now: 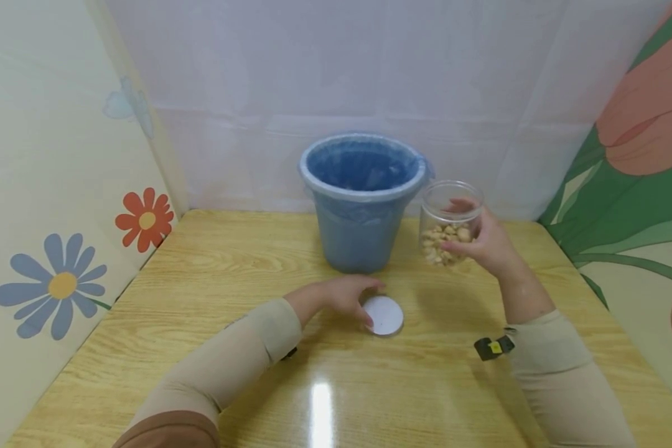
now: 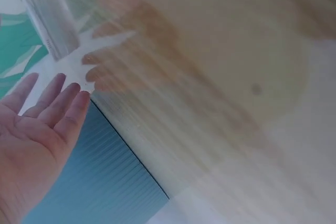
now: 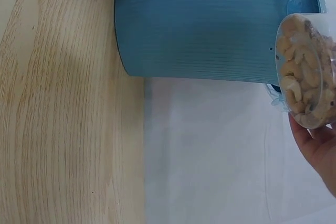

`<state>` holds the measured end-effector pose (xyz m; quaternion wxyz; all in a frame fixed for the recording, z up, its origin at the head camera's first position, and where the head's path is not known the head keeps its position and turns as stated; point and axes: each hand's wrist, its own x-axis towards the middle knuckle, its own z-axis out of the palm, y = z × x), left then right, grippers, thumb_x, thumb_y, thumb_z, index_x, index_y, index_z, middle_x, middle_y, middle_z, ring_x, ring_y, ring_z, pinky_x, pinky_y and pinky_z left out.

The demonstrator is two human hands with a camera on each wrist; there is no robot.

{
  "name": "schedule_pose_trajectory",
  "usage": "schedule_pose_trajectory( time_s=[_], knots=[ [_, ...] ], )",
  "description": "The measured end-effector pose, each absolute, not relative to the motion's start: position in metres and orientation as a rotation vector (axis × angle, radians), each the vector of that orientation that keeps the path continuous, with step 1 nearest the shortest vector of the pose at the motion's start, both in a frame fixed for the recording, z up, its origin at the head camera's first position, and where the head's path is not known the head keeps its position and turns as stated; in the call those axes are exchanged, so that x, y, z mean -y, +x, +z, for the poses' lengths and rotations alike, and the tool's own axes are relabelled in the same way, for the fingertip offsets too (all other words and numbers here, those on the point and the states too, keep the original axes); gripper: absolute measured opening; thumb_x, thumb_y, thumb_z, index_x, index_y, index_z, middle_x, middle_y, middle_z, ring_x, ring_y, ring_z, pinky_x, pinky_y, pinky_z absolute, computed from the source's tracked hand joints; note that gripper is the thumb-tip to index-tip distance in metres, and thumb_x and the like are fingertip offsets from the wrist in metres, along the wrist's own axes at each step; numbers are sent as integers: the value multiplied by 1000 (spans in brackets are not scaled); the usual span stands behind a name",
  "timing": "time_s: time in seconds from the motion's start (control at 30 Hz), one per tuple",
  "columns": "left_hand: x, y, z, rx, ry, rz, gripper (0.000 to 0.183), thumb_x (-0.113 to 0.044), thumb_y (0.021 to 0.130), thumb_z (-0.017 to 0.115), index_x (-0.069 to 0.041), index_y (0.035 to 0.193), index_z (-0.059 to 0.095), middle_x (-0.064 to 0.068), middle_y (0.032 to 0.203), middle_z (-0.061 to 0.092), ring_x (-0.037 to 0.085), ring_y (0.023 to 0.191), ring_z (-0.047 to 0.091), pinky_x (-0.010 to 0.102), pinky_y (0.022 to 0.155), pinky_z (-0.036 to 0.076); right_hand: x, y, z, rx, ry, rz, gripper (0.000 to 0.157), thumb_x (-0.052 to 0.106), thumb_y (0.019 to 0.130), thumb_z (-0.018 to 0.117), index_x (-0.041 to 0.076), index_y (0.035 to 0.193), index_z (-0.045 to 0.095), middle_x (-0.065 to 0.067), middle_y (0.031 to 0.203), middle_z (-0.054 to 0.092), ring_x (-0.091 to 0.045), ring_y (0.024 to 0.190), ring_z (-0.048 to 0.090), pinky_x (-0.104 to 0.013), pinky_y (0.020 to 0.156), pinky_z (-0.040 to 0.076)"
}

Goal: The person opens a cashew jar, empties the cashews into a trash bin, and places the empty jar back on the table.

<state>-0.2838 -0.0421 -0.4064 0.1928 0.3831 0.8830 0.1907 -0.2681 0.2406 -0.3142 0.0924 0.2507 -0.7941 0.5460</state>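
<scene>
My right hand grips a clear plastic jar from its right side, holding it up beside the bucket. The jar is uncapped, and cashews fill its lower part. My left hand is low over the table beside a round white lid, its thumb at the lid's left edge. In the left wrist view that hand has its fingers spread and nearly straight. A blue bucket with a thin plastic liner stands upright on the table, between and behind my hands.
The wood-grain table is glossy and reflects a light near its front. A pale cloth wall rises behind the bucket. Flower-printed panels stand at the left and right sides. A black strap device sits at my right wrist.
</scene>
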Motion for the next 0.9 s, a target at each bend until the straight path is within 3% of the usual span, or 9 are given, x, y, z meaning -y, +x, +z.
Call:
schedule_pose_trajectory(
  time_s=[0.17,0.33,0.6,0.9],
  knots=[
    [44,-286,-399,-2498,1189,532,80,-37,72,77,-9,137,40,5,138,44,20,127,37,32,109,26,-241,-269,-314,2330,755,1675,75,-8,71,72,9,133,34,-12,125,47,-19,106,51,-18,83,48],
    [49,-289,-390,-2472,1268,693,72,-31,74,76,-5,133,44,10,134,47,21,123,42,33,105,33,-242,-270,-313,2340,754,1667,75,-8,70,72,10,133,35,-12,125,47,-13,105,51,-17,84,47],
    [57,-285,-373,-2365,1218,1007,63,-25,77,74,-9,131,47,7,130,50,23,118,47,40,95,44,-243,-271,-312,2320,773,1656,74,-9,70,72,11,133,36,-5,123,49,-11,104,51,-17,84,46],
    [67,-279,-349,-2354,1240,1102,60,-33,79,71,-14,131,47,1,128,51,21,114,50,36,93,46,-241,-271,-308,2320,771,1683,73,-9,71,71,11,133,35,-14,125,47,-13,103,52,-18,82,48]
  ],
)
